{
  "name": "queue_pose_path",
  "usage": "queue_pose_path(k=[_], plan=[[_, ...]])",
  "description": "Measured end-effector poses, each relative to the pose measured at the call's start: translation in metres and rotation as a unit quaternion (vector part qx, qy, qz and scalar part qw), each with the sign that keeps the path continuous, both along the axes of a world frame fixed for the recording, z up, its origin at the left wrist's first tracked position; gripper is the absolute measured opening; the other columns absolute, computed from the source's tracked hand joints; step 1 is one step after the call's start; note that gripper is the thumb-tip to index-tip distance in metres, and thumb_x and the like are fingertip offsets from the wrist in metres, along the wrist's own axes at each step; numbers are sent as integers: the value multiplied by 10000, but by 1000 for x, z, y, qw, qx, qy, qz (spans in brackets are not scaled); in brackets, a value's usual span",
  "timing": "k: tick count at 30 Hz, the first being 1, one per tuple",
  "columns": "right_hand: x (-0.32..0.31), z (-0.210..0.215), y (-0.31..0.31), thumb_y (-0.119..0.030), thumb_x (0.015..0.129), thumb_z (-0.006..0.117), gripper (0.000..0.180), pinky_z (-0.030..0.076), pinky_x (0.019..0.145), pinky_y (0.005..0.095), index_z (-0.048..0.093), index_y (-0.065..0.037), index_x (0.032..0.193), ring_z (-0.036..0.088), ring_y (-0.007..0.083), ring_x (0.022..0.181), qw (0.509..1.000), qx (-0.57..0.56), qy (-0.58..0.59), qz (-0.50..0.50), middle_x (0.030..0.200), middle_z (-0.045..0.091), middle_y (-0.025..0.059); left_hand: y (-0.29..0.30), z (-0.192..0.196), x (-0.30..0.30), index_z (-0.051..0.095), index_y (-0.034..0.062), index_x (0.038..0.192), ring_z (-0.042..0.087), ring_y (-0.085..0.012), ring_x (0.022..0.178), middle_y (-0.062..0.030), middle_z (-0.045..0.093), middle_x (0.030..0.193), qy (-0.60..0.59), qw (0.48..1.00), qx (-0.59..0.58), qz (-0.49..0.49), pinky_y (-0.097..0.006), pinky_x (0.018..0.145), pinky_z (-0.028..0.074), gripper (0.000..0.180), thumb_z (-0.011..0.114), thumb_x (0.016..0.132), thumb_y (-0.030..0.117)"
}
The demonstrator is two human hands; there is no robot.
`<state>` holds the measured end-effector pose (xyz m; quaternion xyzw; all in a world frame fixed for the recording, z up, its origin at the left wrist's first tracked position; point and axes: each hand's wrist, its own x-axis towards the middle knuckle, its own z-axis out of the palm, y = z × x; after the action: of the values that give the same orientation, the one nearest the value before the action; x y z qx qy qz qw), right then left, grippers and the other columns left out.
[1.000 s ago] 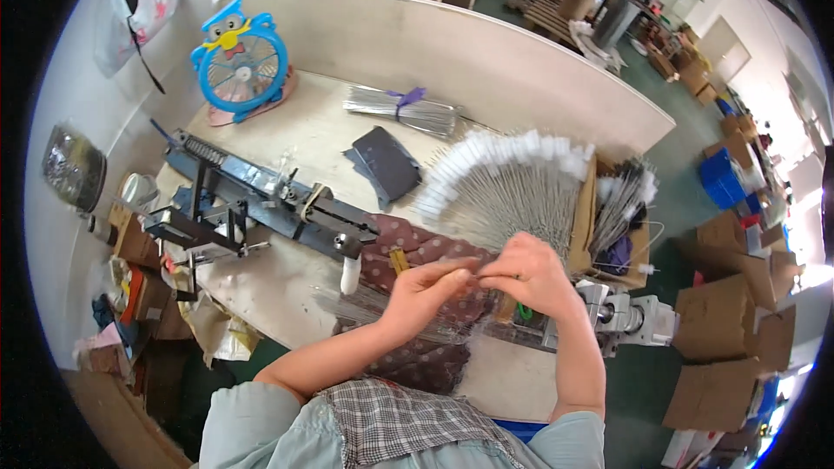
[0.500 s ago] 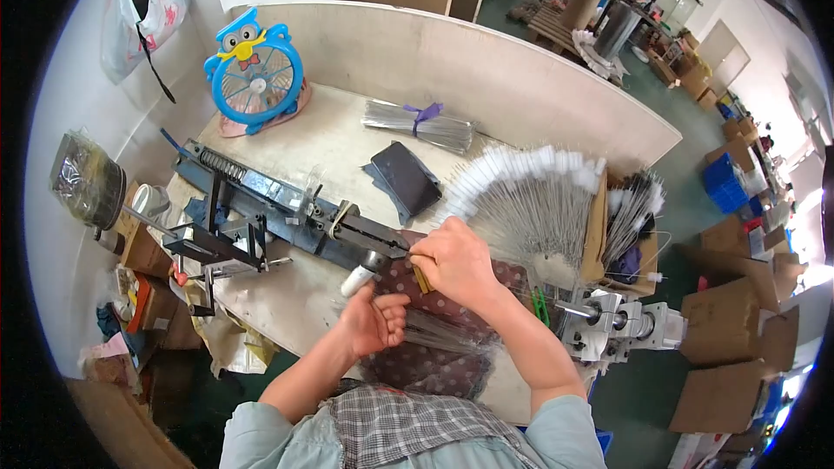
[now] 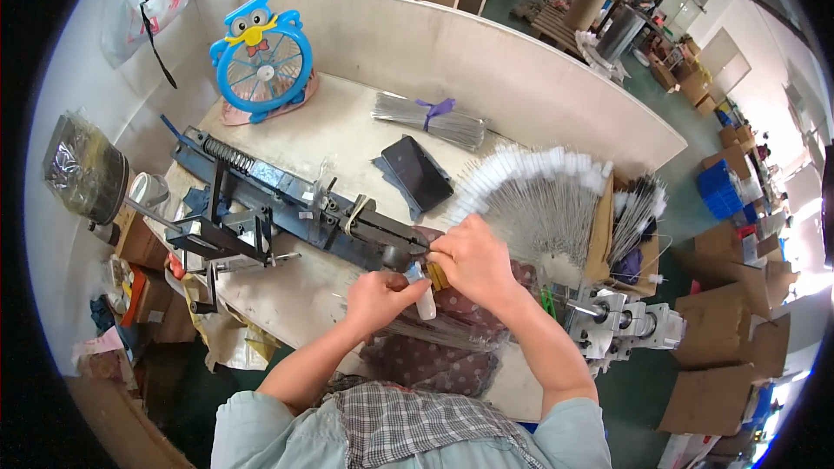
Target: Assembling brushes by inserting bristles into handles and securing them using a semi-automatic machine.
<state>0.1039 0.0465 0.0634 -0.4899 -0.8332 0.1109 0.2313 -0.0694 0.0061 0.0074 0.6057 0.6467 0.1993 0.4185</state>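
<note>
My left hand (image 3: 380,302) is closed, thumb and fingers pressed together on a short lever with a white grip (image 3: 426,305). The lever sits beside a round metal boss (image 3: 397,257) at the near end of a long bench-top metal device (image 3: 300,208). My right hand (image 3: 476,265) pinches at the tip of that device; what its fingertips hold is hidden. Just under the right fingers is a yellow piece (image 3: 437,276). Thin metal wires (image 3: 443,330) lie below both hands on a dark dotted cloth (image 3: 426,369).
Many white-tipped wire brushes (image 3: 539,191) fan out at the right, beside a carton (image 3: 599,226) of more. Behind are a phone (image 3: 417,175), a tied wire bundle (image 3: 434,119) and a blue fan (image 3: 265,69). A metal clamp-like mechanism (image 3: 621,321) stands at the table's right edge.
My left hand has gone from open and palm-up to closed at the lever. The white grip has swung to the right. My right hand stays at the device's tip. The view has shifted slightly.
</note>
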Motion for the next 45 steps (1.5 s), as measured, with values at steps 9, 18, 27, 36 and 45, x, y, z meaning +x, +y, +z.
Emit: queue_pose_path(k=[9, 18, 27, 36, 45], plan=[[38, -21, -53, -85, 743, 660, 146, 481, 599, 293, 645, -72, 888, 584, 203, 689, 990, 112, 82, 11, 752, 588, 40, -19, -39, 39, 581, 25, 815, 584, -154, 579, -48, 574, 615, -443, 889, 11, 116, -267, 504, 455, 144, 663, 748, 123], [12, -83, -34, -235, 776, 669, 232, 505, 613, 373, 619, -64, 926, 620, 268, 710, 999, 5, 44, 5, 810, 582, 71, -13, -32, -15, 541, -7, 999, 608, -179, 752, -127, 619, 832, -120, 991, 30, 45, -310, 639, 488, 426, 716, 766, 303], [17, -53, -37, -229, 768, 699, 203, 492, 592, 378, 630, -44, 812, 634, 284, 719, 989, -126, 78, -7, 793, 653, 118, -36, -56, -160, 582, 93, 917, 563, -119, 677, 22, 574, 754, -534, 721, -83, 433, -285, 621, 476, 303, 652, 842, 378], [25, -39, -45, -85, 785, 656, 194, 486, 676, 403, 630, -12, 963, 603, 354, 802, 990, -113, 79, 40, 878, 619, 170, -26, -58, -149, 600, 87, 875, 546, -100, 656, 19, 574, 723, -528, 716, -42, 456, -251, 627, 458, 154, 627, 868, 238], [68, 15, -32, -64, 779, 653, 189, 482, 687, 357, 642, -23, 963, 606, 316, 802, 988, -90, 109, -58, 855, 624, 138, -33, -6, 31, 609, 16, 916, 572, -123, 684, -47, 622, 787, -528, 829, -106, 152, -255, 640, 465, 165, 580, 910, 178]])
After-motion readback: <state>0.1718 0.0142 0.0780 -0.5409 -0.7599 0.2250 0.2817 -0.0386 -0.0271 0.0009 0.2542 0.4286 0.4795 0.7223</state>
